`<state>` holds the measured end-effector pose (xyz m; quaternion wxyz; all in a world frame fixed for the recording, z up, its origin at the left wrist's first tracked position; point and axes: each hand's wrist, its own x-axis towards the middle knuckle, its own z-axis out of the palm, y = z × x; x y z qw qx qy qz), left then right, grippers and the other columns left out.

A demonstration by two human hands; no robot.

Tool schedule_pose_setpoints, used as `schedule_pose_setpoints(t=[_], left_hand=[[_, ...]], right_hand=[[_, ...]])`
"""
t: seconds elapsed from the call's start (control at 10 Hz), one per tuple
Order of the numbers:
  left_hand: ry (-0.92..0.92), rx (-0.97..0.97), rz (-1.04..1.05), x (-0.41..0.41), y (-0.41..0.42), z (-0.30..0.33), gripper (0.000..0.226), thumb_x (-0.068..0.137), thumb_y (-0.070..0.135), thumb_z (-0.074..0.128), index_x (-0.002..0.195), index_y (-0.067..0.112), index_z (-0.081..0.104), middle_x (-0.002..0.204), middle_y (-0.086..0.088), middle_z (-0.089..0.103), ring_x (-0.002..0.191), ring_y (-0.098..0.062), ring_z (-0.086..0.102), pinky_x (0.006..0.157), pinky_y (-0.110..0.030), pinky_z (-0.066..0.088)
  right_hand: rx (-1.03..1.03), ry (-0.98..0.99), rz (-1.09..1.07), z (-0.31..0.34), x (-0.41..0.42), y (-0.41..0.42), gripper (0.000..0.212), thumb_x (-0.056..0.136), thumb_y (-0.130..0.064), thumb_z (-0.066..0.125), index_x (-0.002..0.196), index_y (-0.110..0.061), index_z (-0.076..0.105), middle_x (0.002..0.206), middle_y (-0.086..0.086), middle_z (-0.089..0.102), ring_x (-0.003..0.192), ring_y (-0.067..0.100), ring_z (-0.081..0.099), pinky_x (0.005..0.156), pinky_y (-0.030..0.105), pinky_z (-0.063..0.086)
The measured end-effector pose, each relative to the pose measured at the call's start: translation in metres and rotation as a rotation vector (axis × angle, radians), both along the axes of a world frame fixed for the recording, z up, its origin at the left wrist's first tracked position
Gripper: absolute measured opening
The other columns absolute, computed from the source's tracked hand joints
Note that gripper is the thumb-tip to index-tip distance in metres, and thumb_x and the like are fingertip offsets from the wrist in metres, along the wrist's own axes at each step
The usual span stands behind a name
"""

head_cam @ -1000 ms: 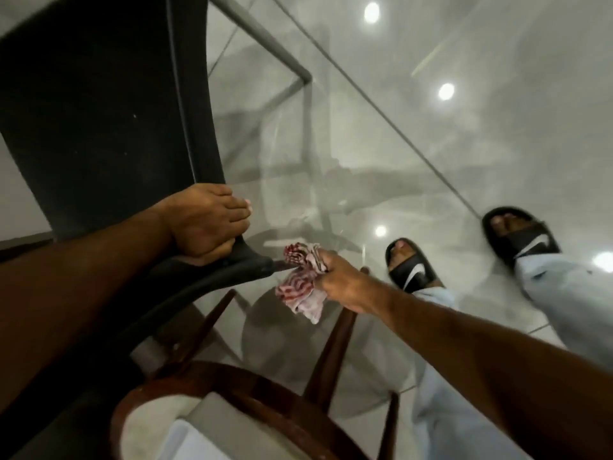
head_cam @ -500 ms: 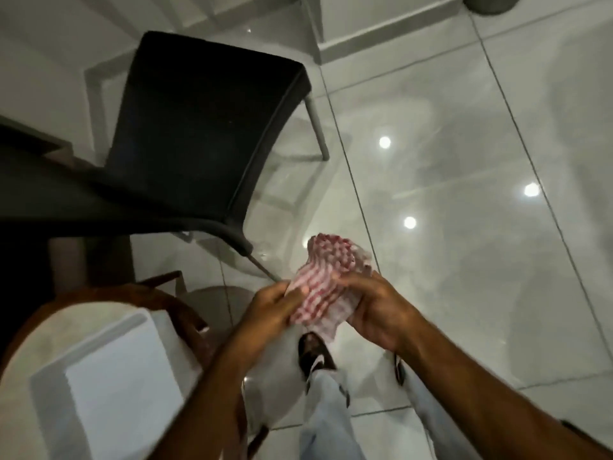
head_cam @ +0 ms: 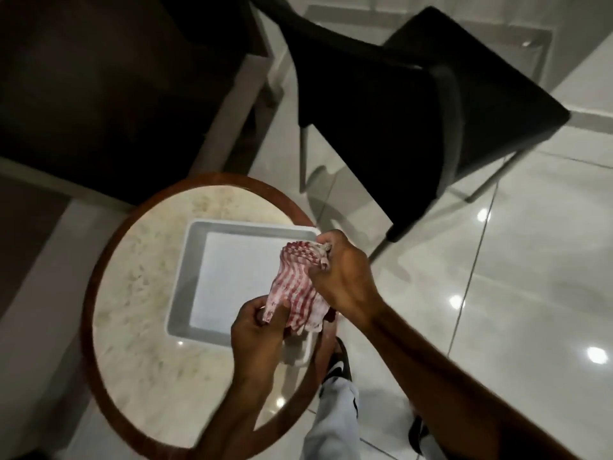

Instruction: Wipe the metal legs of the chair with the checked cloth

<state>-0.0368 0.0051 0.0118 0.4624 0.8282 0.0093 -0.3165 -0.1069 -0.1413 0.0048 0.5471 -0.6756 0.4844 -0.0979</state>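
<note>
Both hands hold the checked cloth [head_cam: 298,287] above the right edge of a round table [head_cam: 132,293]. The left hand [head_cam: 257,333] pinches the cloth's lower corner between thumb and curled fingers; the right hand [head_cam: 341,277] grips the upper corner, its fingers closed around a bunched fold. The cloth hangs stretched between them, over the near right corner of a white tray [head_cam: 185,277] that sits at the centre of the table. The chair [head_cam: 414,104] stands beyond the table's far right edge, apart from both hands, with slim legs [head_cam: 302,161] reaching the floor [head_cam: 497,293].

The step in hand appears to be refolding the cloth. Done well, it would yield a compact pad with a fresh face outward, small enough to wrap round a narrow tube.

The cloth is thin, limp and crumpled, woven in red and white. The table has a pale speckled stone-like top inside a reddish-brown rim. The tray is rectangular, smooth, with rounded corners. The chair shell is matt black; its legs look like grey metal tube. The floor tiles are glossy and mirror the ceiling lights.
</note>
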Motion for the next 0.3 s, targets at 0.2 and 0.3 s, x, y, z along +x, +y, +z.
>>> schedule_pose_setpoints(t=[0.2, 0.3], left_hand=[[-0.017, 0.117, 0.141, 0.034, 0.015, -0.021, 0.021, 0.087, 0.019, 0.075, 0.103, 0.014, 0.063, 0.107, -0.016, 0.072, 0.097, -0.036, 0.068, 0.092, -0.057, 0.057], [0.04, 0.233, 0.03, 0.042, 0.02, -0.021, 0.021, 0.096, 0.027, 0.06, 0.105, 0.009, 0.065, 0.11, -0.017, 0.072, 0.099, -0.036, 0.066, 0.094, -0.05, 0.056]], right_hand=[[-0.06, 0.145, 0.036, -0.019, 0.066, 0.024, 0.037, 0.081, -0.012, 0.071, 0.111, -0.025, 0.055, 0.091, -0.003, 0.067, 0.088, 0.018, 0.07, 0.062, 0.014, 0.042], [-0.062, 0.302, 0.127, -0.03, 0.077, 0.032, 0.028, 0.084, -0.013, 0.059, 0.112, -0.018, 0.055, 0.097, 0.006, 0.068, 0.096, 0.026, 0.067, 0.073, 0.022, 0.042]])
